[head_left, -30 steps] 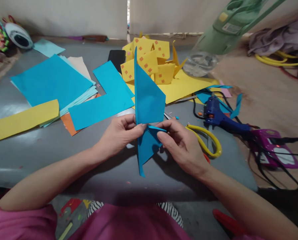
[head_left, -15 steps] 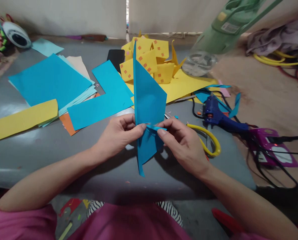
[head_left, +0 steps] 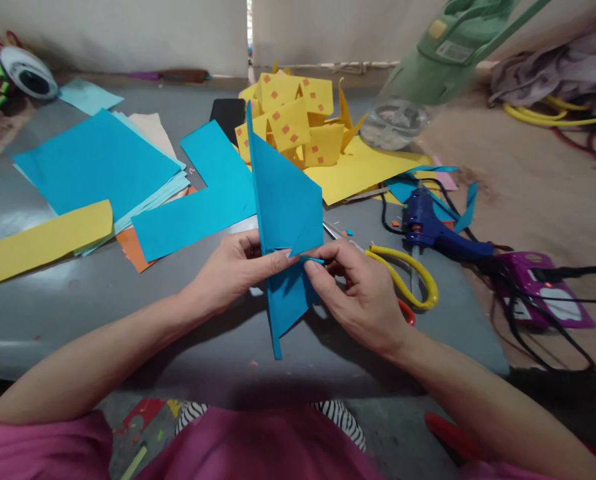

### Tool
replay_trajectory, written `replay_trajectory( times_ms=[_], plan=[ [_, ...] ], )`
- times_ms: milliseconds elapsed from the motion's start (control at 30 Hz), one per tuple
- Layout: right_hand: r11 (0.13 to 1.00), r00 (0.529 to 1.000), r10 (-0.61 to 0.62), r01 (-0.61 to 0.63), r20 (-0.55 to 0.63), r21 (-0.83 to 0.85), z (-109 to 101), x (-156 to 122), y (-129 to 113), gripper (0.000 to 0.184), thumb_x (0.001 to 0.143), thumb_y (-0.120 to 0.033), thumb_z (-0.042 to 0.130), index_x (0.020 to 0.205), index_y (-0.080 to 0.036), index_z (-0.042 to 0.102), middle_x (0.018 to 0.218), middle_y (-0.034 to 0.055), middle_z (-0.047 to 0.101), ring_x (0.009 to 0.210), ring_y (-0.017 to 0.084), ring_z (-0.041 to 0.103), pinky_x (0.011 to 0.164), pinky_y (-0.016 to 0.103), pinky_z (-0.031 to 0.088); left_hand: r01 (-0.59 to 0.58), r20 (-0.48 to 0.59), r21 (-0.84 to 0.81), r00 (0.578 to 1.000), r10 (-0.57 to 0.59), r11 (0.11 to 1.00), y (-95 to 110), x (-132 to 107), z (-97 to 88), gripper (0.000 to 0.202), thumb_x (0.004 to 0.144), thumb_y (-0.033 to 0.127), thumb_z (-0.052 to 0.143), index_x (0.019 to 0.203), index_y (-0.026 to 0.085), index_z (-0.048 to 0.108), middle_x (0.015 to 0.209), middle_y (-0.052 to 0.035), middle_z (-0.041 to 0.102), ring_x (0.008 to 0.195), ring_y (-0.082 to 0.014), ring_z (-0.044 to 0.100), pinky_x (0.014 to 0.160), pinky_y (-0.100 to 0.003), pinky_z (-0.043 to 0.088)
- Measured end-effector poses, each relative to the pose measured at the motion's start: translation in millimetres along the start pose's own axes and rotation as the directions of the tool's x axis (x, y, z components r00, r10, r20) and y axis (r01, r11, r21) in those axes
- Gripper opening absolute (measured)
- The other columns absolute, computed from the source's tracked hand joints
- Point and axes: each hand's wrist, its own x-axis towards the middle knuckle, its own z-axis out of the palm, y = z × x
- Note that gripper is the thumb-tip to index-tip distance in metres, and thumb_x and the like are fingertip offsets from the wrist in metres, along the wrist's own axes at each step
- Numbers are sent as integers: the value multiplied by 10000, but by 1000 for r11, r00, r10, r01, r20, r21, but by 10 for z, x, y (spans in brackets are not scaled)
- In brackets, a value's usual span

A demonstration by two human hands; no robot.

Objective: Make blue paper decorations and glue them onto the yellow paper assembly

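Blue folded paper [head_left: 289, 200] has tipped leftward, seemingly steadied for work on its flap [head_left: 312, 259].
Left hand [head_left: 233, 270] pinches its long edge, thumb reaching farther across; right hand [head_left: 361, 293] pinches the flap, over the grey table [head_left: 203, 360].

There are one bare left hand [head_left: 235, 270] and one bare right hand [head_left: 363, 297], two in all; one folded blue paper piece [head_left: 291, 200]; one L-shaped flat blue paper piece [head_left: 203, 210]; one long yellow paper strip [head_left: 48, 240]; one black rectangular phone [head_left: 227, 113]; one green-and-clear plastic bottle [head_left: 428, 77]; one blue plastic glue gun [head_left: 443, 241]; one purple plastic box [head_left: 523, 283]; one yellow ring-shaped handle [head_left: 432, 287] and one red curved handle [head_left: 409, 308], two handles.
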Motion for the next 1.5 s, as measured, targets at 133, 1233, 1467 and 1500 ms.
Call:
replay_trajectory(
  times_ms=[133,1233,1467,1500],
  plan=[
    [997,999,28,-30,28,64,-14,6,-3,86,928,-277,593,941,-193,608,750,-9,624,560,96,536,497,238,422,7,-19,3,1000,-7,1000,18,-3,2,362,716,440,861,949,174,786,1016,-81,794,886,-225,726,758,-308,581],
    [943,968,219,-241,118,227,-45,22,-11,218,937,-341,600,774,-196,604,631,-29,542,561,97,460,493,236,336,64,26,48,997,-66,997,8,29,-69,373,678,406,874,943,169,759,853,-55,773,810,-215,713,733,-320,570],
    [954,970,232,-243,79,178,-51,29,-29,216,928,-338,608,759,-206,590,627,-16,558,576,115,500,484,241,351,99,46,73,994,-102,992,68,56,-116,233,736,371,816,836,171,751,762,-24,723,567,-87,562,514,-213,416],
    [953,969,235,-245,79,179,-56,29,-33,217,930,-339,605,758,-208,587,627,-15,561,575,117,506,482,241,355,94,40,96,994,-99,991,77,53,-121,241,747,383,805,847,170,753,770,-27,725,574,-91,566,518,-218,419]
  ],
)
